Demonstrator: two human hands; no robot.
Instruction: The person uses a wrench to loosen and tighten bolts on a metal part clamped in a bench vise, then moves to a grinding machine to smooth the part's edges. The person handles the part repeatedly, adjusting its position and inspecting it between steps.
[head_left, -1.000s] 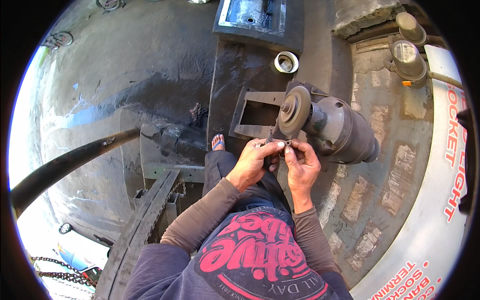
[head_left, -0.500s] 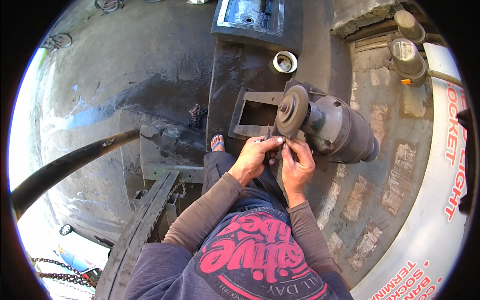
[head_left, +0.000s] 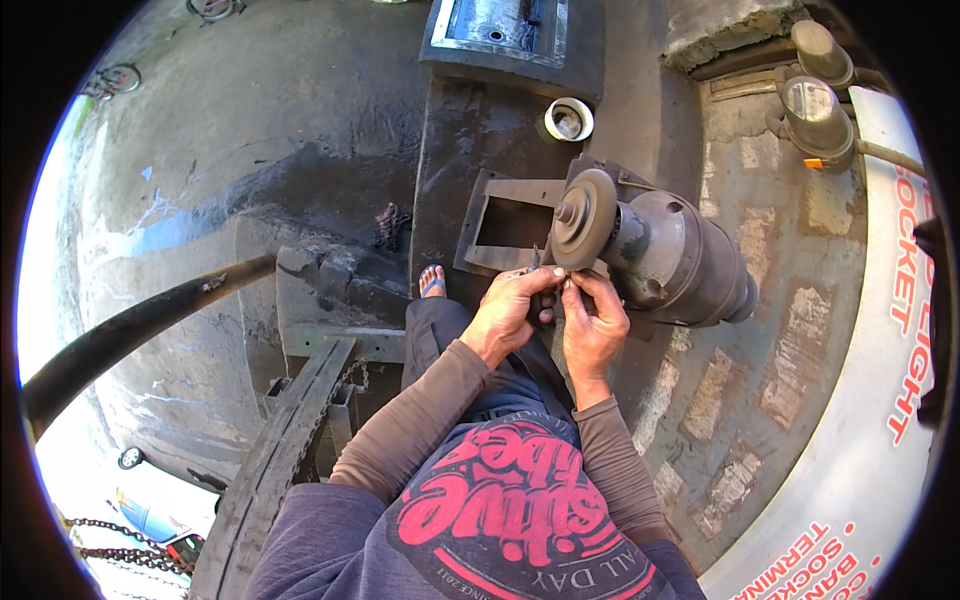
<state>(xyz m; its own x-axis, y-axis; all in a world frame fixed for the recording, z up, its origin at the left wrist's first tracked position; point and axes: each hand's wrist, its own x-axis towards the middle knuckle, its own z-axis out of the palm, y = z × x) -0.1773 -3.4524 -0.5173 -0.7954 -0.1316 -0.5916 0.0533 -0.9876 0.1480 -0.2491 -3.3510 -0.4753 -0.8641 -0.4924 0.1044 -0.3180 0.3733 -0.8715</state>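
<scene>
Pinching small part [head_left: 567,278] between fingertips of left hand [head_left: 503,316] and right hand [head_left: 595,328], just below grinding wheel [head_left: 594,218], contact unclear. Mostly hidden; likely light, stiff, fiddly; best gripped by edges. Also apparently holding dark pointed tool [head_left: 535,259] in left hand. Farther out: motor [head_left: 680,255], white pot [head_left: 551,122].

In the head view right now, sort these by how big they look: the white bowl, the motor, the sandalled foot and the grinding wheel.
Largest to smallest:
1. Motor
2. Grinding wheel
3. White bowl
4. Sandalled foot
</scene>
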